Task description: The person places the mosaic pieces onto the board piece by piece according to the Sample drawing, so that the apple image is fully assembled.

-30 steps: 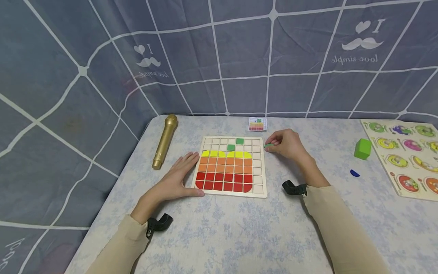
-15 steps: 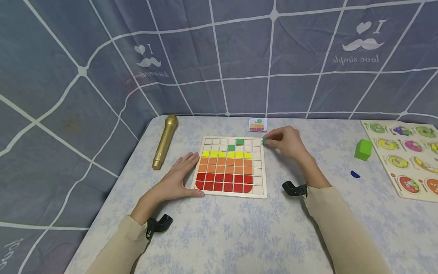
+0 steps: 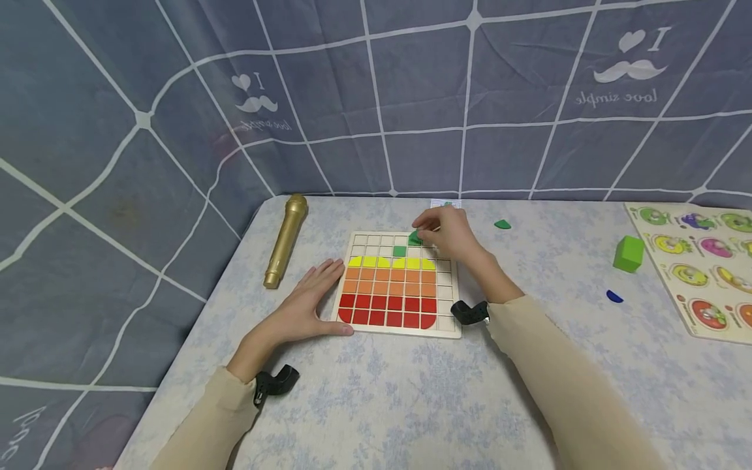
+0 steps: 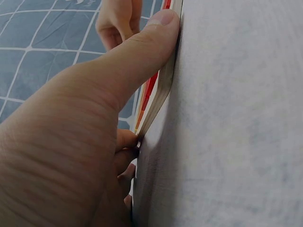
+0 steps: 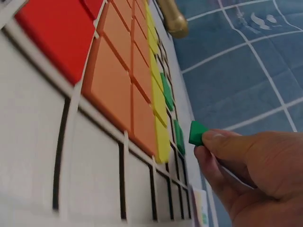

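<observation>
My right hand (image 3: pixel 451 232) pinches a small green tile (image 5: pixel 196 133) between thumb and fingers, over the top rows of a white gridded board (image 3: pixel 445 294). In the right wrist view the tile hangs close to a green tile (image 5: pixel 179 137) set in the grid. Rows of red tiles (image 3: pixel 378 303), orange tiles (image 3: pixel 379 273) and yellow tiles (image 3: pixel 384 263) fill much of the board, with another green tile (image 3: pixel 399 251) above them. My left hand (image 3: pixel 302 308) rests on the table against the board's left side, fingers extended, thumb at the front edge.
Behind the right hand a small picture card (image 3: pixel 437 203) is partly hidden. Rightward lie a green piece (image 3: pixel 502 224), a green block (image 3: pixel 629 254), a blue half-round piece (image 3: pixel 614 296) and a picture board (image 3: pixel 696 261). A gold microphone-shaped object (image 3: pixel 285 241) lies left.
My right hand has moved left from the board's right edge to over its top rows, carrying the green tile. A green piece on the table now shows behind it. The left hand stays put.
</observation>
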Demonstrator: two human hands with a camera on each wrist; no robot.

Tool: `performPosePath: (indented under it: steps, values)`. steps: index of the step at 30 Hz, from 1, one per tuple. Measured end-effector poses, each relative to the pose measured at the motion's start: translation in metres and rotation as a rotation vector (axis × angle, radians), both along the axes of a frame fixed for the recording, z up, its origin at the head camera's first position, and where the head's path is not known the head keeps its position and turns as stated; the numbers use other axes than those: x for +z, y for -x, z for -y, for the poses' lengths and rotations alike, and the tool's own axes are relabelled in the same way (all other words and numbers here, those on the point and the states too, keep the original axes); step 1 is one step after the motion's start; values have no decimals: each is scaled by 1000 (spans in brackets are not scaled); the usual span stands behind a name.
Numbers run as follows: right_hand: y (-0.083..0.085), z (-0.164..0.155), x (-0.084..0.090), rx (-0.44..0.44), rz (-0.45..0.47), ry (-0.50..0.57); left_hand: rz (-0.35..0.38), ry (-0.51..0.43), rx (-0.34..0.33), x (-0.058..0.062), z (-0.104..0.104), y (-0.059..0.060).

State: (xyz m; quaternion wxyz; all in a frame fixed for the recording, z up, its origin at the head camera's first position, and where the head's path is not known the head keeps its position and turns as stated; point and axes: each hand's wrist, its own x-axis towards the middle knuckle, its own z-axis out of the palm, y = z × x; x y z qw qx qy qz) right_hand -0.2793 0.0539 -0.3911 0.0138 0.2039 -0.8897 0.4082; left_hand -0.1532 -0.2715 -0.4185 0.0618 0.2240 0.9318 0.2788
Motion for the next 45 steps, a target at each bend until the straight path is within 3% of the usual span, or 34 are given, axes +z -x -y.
performPosePath:
  steps: [6, 18, 29, 37, 41, 45]
  values:
    - [7, 17, -9, 16, 13, 22, 11, -8, 3, 2, -3, 0]
    - [4, 30, -11, 13, 10, 20, 11, -13, 8, 4, -3, -1]
    - [1, 25, -12, -24, -2, 1, 1, -8, 5, 4, -1, 0]
    - [0, 15, -13, 31, -14, -9, 6, -5, 0, 2, 1, -1]
    - [-3, 0, -10, -18, -32, 9, 7, -7, 0, 0, 1, 0]
    - [-4, -23, -11, -127, -47, 11, 11, -1, -3, 2, 1, -1]
